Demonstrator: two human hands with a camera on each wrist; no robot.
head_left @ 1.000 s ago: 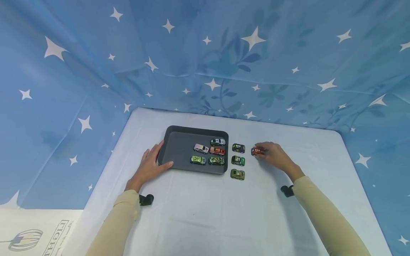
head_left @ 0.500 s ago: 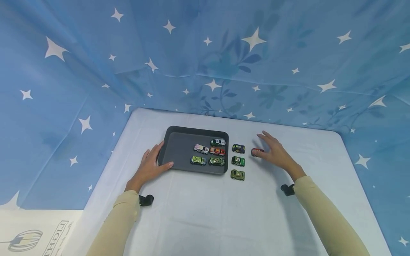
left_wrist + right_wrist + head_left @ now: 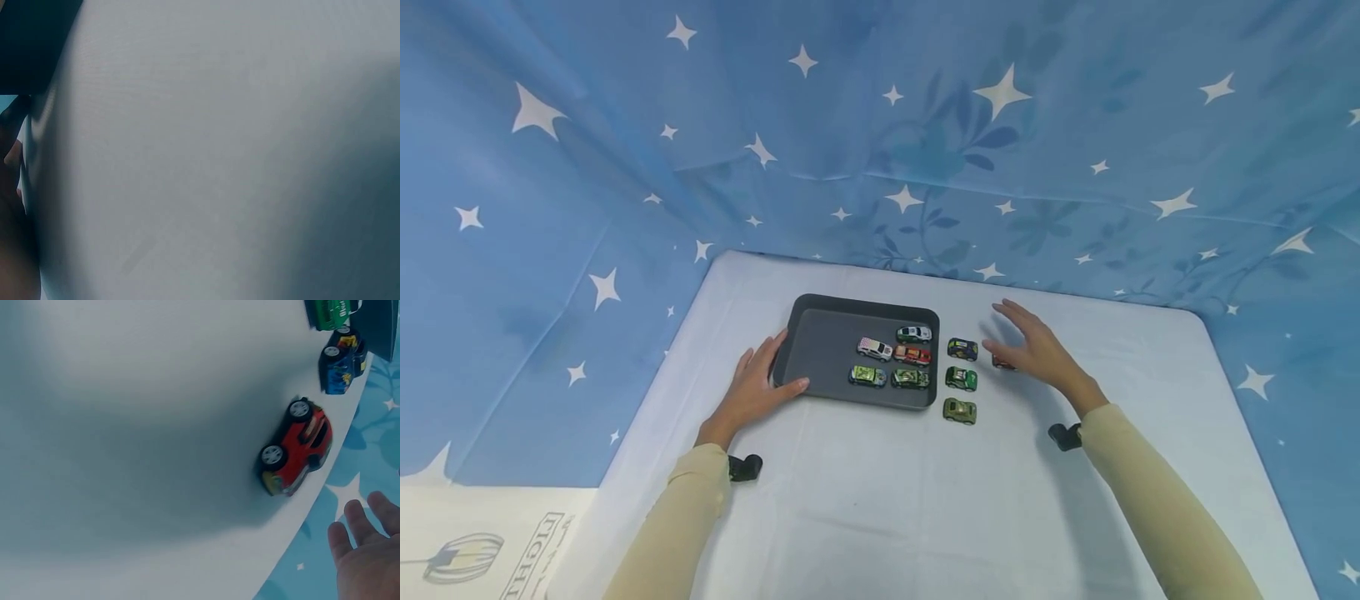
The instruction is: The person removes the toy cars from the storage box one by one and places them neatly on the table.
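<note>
My left hand (image 3: 752, 396) rests at the near left corner of a dark grey tray (image 3: 820, 350), fingers along its left side and thumb over the front rim. To the tray's right, my right hand (image 3: 1041, 358) hovers with fingers spread and nothing in it. Below it a red toy car (image 3: 300, 447) stands on the table, partly covered by the hand in the head view. Between that car and the tray is a column of three toy cars: dark blue (image 3: 962, 349), green (image 3: 961, 378) and olive (image 3: 959, 411).
Several toy cars stand in the tray's right half, among them a white and pink one (image 3: 875, 349) and an orange-red one (image 3: 912, 356). A white cloth (image 3: 865, 517) covers the table. Behind it hangs a blue star-patterned curtain (image 3: 820, 108).
My right hand has released the red toy car, its fingers spreading and lifting off it, then shifted slightly left. My left hand stays at the tray.
</note>
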